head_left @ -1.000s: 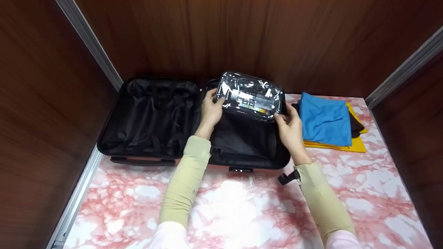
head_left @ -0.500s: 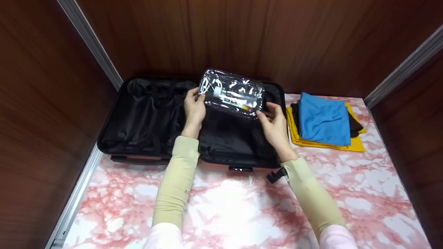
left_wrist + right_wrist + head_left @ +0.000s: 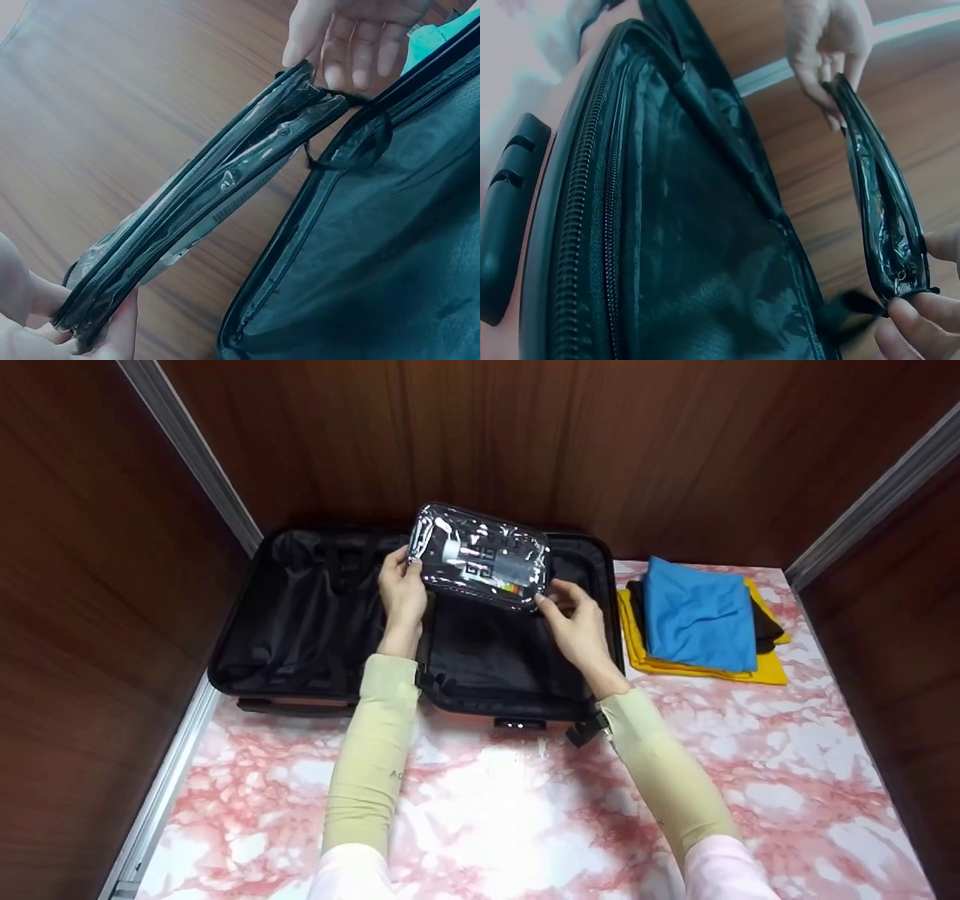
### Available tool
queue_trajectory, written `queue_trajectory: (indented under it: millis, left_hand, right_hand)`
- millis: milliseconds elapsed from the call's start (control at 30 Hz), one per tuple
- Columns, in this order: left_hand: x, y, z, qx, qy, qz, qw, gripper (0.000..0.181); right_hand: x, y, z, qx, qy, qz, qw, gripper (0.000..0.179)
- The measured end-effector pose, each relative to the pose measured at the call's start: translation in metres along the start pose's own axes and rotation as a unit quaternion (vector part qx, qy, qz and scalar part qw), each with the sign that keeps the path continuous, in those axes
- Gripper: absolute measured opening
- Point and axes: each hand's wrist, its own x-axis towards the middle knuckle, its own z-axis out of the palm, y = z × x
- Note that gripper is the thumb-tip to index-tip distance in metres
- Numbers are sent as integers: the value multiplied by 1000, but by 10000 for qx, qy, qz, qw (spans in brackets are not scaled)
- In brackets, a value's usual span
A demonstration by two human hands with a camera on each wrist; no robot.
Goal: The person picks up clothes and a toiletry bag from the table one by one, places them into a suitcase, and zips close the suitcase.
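Note:
Between both hands hangs a clear zip pouch (image 3: 480,556) with black edging, held above the right half of an open suitcase (image 3: 510,660). A white item and a coloured strip show through its plastic. My left hand (image 3: 403,589) grips the pouch's left end, thumb on top. At the opposite end my right hand (image 3: 579,626) pinches the lower right corner between thumb and fingers. The left wrist view shows the pouch (image 3: 202,199) edge-on, apart from the suitcase rim. A black strap loop hangs by the right-hand end.
The suitcase's left half (image 3: 307,615) lies open with black lining. To its right sits a folded stack of cloth, a blue cloth (image 3: 701,619) over dark and yellow cloth (image 3: 772,671). Wooden panels (image 3: 480,435) stand behind and at both sides of the marbled surface (image 3: 487,810).
Both hands have carried the clear pouch leftward, from the suitcase's right end toward its middle. The folded cloths have stayed in place.

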Motion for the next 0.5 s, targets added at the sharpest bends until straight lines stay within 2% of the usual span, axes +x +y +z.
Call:
queue_trajectory:
  millis: [133, 267, 500]
  left_hand:
    - [3, 3, -5, 13, 22, 55, 10000, 33]
    - [6, 5, -13, 8, 60, -68, 10000, 33]
    - [11, 11, -26, -176, 120, -227, 9995, 34]
  right_hand:
    - [1, -1, 4, 168, -127, -47, 9998, 42]
    - [0, 0, 9, 498, -362, -136, 9980, 42]
    - [-3, -4, 16, 1198, -982, -239, 9876, 53]
